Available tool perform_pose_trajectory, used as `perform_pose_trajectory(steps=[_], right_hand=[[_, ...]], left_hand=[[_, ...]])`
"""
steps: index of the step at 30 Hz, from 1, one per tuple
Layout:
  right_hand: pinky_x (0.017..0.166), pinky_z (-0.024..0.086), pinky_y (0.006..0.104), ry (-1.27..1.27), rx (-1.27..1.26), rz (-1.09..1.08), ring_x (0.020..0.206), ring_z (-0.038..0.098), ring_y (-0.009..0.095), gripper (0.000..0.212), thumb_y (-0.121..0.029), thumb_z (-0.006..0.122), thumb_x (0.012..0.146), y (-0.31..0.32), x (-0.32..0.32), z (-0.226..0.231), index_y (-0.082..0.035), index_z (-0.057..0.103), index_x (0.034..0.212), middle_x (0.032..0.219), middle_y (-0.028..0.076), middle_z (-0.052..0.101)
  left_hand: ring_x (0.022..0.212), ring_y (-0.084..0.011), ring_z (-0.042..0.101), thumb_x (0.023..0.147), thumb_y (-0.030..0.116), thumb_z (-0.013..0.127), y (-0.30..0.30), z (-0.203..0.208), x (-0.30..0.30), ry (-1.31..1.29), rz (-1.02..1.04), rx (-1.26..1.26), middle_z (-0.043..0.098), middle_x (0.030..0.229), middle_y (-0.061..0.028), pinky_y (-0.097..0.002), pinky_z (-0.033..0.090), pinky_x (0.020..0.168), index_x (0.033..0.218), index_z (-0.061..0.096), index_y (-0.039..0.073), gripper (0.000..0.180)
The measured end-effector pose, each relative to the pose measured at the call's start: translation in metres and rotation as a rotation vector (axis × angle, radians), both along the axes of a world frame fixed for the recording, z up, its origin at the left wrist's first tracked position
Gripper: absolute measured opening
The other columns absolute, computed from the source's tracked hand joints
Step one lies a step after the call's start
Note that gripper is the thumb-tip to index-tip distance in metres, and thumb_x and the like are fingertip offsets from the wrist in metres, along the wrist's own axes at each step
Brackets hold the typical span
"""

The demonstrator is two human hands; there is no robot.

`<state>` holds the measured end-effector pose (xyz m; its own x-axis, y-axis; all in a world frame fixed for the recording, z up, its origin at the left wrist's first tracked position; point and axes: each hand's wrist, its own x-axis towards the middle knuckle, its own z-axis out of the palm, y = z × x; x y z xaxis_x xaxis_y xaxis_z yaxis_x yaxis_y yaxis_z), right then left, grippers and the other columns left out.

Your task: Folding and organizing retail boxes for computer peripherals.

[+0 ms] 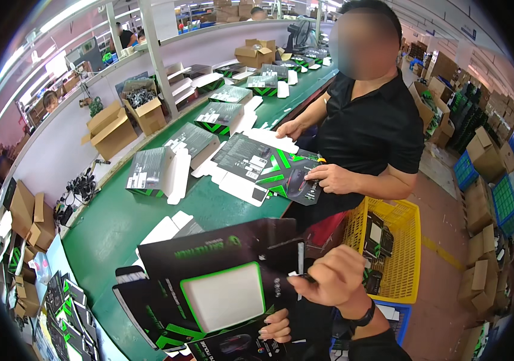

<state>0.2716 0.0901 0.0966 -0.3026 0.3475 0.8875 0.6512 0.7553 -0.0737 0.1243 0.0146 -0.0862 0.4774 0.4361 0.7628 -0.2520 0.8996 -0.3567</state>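
1. One long green counter [113, 225] goes toward the back; several black-and-green boxes [149, 168] with white flaps stand on it near one another, so a wide arm movement could push one into the next.
2. A co-worker [365, 126] in a black shirt stands beside the counter and holds a printed carton [251, 162]; if it is swung, it may knock those boxes.
3. A yellow crate [410, 240] is at the right, with dark packages [377, 237] inside.
4. The black box [173, 283], with a pale window [224, 298] edged in green, is held tilted above the near part of the counter. Its cardboard could crease, I think, if bent away from the fold lines.
5. The right hand [332, 280] has curled fingers and seems to pinch the side flap [301, 256]; too strong pulling could rip it.
6. The left hand [276, 328] shows only fingers, bent over the lower panel, thumb hidden; a loose hold could let the box slip.
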Motion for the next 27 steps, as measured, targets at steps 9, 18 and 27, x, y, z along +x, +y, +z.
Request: perform_pose_trajectory(steps=[9,18,27], right_hand=[[0.048,0.041,0.0342,0.207,-0.472,-0.096,0.05,0.053,0.022,0.015,-0.006,0.076,0.083,-0.006,-0.001,-0.002,-0.006,0.061,0.082,0.063,0.005,0.053],[0.047,0.039,0.0295,0.279,-0.567,-0.124,0.05,0.052,0.014,0.016,-0.007,0.074,0.088,-0.004,-0.007,-0.026,-0.001,0.06,0.082,0.065,0.006,0.055],[0.047,0.038,0.0296,0.264,-0.604,-0.113,0.049,0.051,0.014,0.017,-0.009,0.075,0.086,-0.005,-0.007,-0.036,-0.001,0.06,0.082,0.064,0.006,0.053]], left_hand=[[0.069,-0.0105,0.058,0.106,0.015,0.047,0.01,0.014,-0.012,0.087,0.081,0.007,0.061,0.082,0.0007,-0.0276,0.037,0.075,0.097,0.05,0.012,0.01],[0.067,-0.0096,0.055,0.106,0.017,0.048,-0.003,0.01,-0.007,0.074,0.094,-0.015,0.06,0.08,0.0013,-0.0268,0.037,0.073,0.096,0.049,0.012,0.011],[0.071,-0.0064,0.058,0.107,0.016,0.045,-0.001,0.008,-0.007,0.024,0.118,0.039,0.062,0.083,0.0052,-0.0286,0.037,0.08,0.102,0.051,0.015,0.008]])
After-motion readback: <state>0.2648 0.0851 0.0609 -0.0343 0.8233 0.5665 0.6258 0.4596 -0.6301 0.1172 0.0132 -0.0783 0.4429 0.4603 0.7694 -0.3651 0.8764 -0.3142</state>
